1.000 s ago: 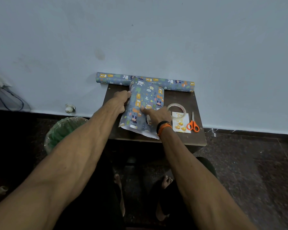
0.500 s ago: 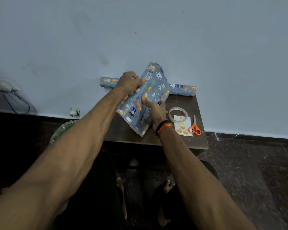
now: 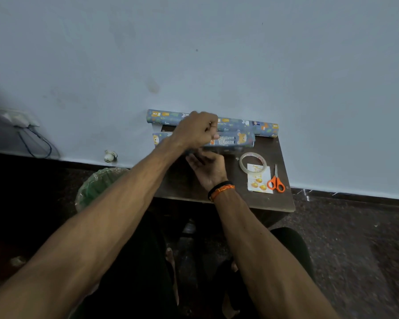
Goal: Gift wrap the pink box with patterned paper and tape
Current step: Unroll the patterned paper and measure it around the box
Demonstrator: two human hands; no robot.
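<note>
- Dark speckled floor fills the near ground; the seated person's legs and bare feet lie at 6 o'clock beneath a small brown table [image 3: 274,201], which stands against a pale blue wall.
- Green-lined bin [image 3: 97,187]: on the floor at 9 o'clock of the table's near edge.
- Right hand [image 3: 205,166], wrist banded in black and orange: palm turned up, fingers loosely curled at the near lower edge of the wrapped box [image 3: 228,140]. Whether they pinch paper or merely support it cannot be told.
- Scissors [image 3: 276,182], orange-handled: at 3 o'clock on the table, just beside a printed card [image 3: 258,180]; the tape roll [image 3: 252,162] rests partly on that card.
- Left hand [image 3: 197,130]: fingers curled down over the top of the box, clamped on the paper there.
- Wrapped box: it sits toward the table's far side, long axis running 9 to 3 o'clock, already sheathed in patterned paper; no pink shows.
- Paper roll [image 3: 247,125]: lies along the wall at 12 o'clock, just behind the box.
- Step in hand, as judged: the overlap seam is being held for taping. To do it well, keep the upper hand pressing so the paper stays taut, smooth slack toward the seam, and free the lower hand for the tape at 3 o'clock. Letting go early would probably loosen the wrap.
</note>
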